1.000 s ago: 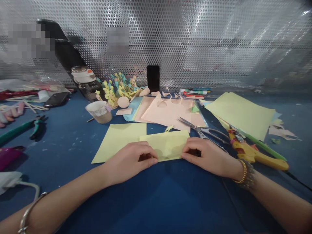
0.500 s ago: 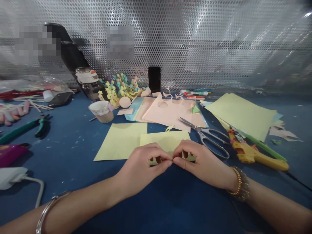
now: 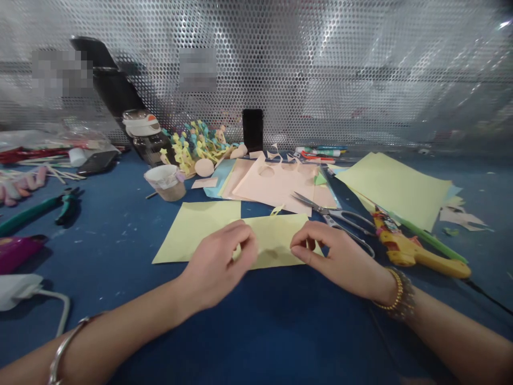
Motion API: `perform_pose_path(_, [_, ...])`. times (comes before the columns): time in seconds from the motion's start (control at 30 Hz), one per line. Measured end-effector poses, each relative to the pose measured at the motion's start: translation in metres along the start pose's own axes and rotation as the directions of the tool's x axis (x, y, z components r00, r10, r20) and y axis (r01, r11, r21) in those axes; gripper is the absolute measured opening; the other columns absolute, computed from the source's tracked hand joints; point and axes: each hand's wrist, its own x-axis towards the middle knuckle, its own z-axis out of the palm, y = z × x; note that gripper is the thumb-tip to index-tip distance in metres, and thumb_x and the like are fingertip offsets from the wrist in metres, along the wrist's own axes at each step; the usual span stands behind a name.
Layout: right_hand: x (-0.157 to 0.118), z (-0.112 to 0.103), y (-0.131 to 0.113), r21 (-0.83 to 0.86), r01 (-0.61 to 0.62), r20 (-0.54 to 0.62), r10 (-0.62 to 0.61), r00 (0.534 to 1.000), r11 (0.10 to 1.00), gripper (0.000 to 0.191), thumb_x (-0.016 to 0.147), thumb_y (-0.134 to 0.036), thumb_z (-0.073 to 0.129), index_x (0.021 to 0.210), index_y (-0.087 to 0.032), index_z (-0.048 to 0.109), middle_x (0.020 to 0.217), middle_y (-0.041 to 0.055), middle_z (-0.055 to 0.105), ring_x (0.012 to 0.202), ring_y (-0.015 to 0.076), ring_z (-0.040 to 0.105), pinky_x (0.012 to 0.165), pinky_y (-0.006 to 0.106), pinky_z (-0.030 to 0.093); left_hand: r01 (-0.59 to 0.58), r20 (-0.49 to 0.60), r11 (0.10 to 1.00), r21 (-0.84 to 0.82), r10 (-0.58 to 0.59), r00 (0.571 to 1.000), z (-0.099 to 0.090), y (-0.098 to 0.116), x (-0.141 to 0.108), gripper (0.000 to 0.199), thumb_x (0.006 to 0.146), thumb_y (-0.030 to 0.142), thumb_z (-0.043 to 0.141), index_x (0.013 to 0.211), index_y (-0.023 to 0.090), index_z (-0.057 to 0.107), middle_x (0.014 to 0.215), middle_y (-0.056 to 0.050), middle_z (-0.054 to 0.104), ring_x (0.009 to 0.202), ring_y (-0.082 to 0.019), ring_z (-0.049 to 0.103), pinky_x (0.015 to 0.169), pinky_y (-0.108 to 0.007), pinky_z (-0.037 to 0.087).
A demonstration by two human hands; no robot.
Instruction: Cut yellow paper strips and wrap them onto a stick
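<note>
My left hand (image 3: 222, 262) hovers over the left part of a small yellow paper sheet (image 3: 276, 235), its fingers curled in toward the thumb and slightly blurred. On the other side, my right hand (image 3: 336, 259) has the thumb and index finger pinched together above the sheet's right part. Whatever either hand holds, if anything, is hidden or too small to make out. A second yellow sheet (image 3: 196, 227) lies to the left, partly under the first. Beyond the right hand, grey-handled scissors (image 3: 332, 214) rest with their blades slightly apart.
A yellow glue gun (image 3: 420, 256) and a stack of yellow paper (image 3: 401, 182) lie at right. Pink cut paper (image 3: 280, 187), a paper cup (image 3: 166, 184), small paper stars (image 3: 196, 144) and a phone (image 3: 253, 131) stand farther back. Green-handled pliers (image 3: 36, 211) lie left.
My hands, fingertips together before, are now apart. The left hand has moved left, the right slightly right and up, uncovering the middle of the small yellow sheet.
</note>
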Motion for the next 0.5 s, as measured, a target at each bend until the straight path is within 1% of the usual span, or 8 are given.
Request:
perform_pose_path(0.03, [0.0,-0.004,0.003,-0.015,-0.008,-0.002,0.008,1.0,1.0,0.009,0.085,-0.026,0.057,0.079,-0.021,0.062,0.079,0.0016,0.063,0.071,0.0138,0.056,0.067,0.027,0.045,0.028,0.023,0.999,0.034,-0.028,0.999,-0.003,-0.003,0.001,0.028,0.091,0.026,0.038,0.069,0.019,0.053,0.072,-0.001,0.055,0.067,-0.014,0.052,0.061,-0.027,0.042])
perform_pose_path(0.07, [0.001,-0.007,0.007,-0.027,-0.006,0.008,0.007,1.0,1.0,0.008,0.084,-0.027,0.059,0.081,-0.022,0.063,0.08,0.0014,0.063,0.071,0.0138,0.056,0.066,0.026,0.045,0.03,0.045,0.998,0.054,-0.032,0.998,-0.006,-0.007,0.003,0.027,0.092,0.028,0.038,0.073,0.019,0.056,0.076,-0.001,0.057,0.072,-0.015,0.054,0.065,-0.028,0.043])
perform_pose_path(0.13, [0.001,-0.012,0.014,-0.053,0.015,0.049,-0.012,0.999,0.998,0.009,0.081,-0.031,0.063,0.085,-0.022,0.064,0.082,0.0018,0.063,0.073,0.0144,0.057,0.067,0.027,0.046,-0.006,0.053,0.997,0.082,0.002,0.999,-0.009,-0.012,0.004,0.017,0.087,0.031,0.049,0.096,0.022,0.06,0.096,-0.003,0.059,0.091,-0.02,0.054,0.078,-0.032,0.044])
perform_pose_path(0.2, [0.0,-0.013,0.019,-0.073,0.048,0.106,-0.04,0.994,0.996,0.016,0.078,-0.035,0.067,0.088,-0.023,0.065,0.087,0.003,0.063,0.078,0.0163,0.058,0.071,0.028,0.047,-0.034,0.12,0.994,0.101,0.022,0.992,-0.01,-0.016,0.004,0.033,0.078,0.04,0.061,0.108,0.025,0.058,0.105,-0.004,0.058,0.099,-0.023,0.052,0.083,-0.035,0.042])
perform_pose_path(0.23, [0.0,-0.013,0.021,-0.083,0.061,0.13,-0.05,0.99,0.995,0.018,0.077,-0.036,0.068,0.089,-0.023,0.065,0.09,0.0037,0.063,0.082,0.0175,0.058,0.073,0.03,0.047,-0.04,0.169,0.993,0.107,0.022,0.985,-0.01,-0.017,0.003,0.04,0.074,0.045,0.066,0.107,0.026,0.058,0.104,-0.004,0.058,0.098,-0.024,0.052,0.082,-0.035,0.043])
perform_pose_path(0.3, [0.0,-0.012,0.023,-0.103,0.075,0.169,-0.057,0.984,0.992,0.02,0.075,-0.036,0.07,0.088,-0.023,0.065,0.093,0.0043,0.063,0.089,0.0195,0.057,0.078,0.032,0.046,-0.047,0.258,0.994,0.102,0.019,0.966,-0.009,-0.019,0.002,0.042,0.068,0.054,0.069,0.098,0.025,0.062,0.098,-0.003,0.058,0.092,-0.023,0.053,0.078,-0.034,0.043])
perform_pose_path(0.37, [0.0,-0.011,0.024,-0.117,0.072,0.185,-0.05,0.982,0.991,0.018,0.076,-0.036,0.07,0.088,-0.022,0.065,0.093,0.0042,0.063,0.091,0.0199,0.057,0.08,0.032,0.045,-0.045,0.272,0.994,0.095,0.018,0.962,-0.008,-0.021,0.002,0.036,0.072,0.053,0.067,0.093,0.024,0.063,0.094,-0.002,0.059,0.09,-0.022,0.053,0.077,-0.032,0.042])
perform_pose_path(0.5, [0.002,-0.011,0.025,-0.104,0.072,0.196,-0.05,0.979,0.992,0.011,0.081,-0.032,0.065,0.085,-0.022,0.065,0.09,0.0033,0.063,0.088,0.0183,0.058,0.079,0.031,0.045,-0.029,0.273,0.998,0.05,0.014,0.962,-0.009,-0.023,0.005,0.019,0.085,0.041,0.056,0.085,0.024,0.064,0.088,-0.001,0.061,0.089,-0.019,0.055,0.076,-0.029,0.041])
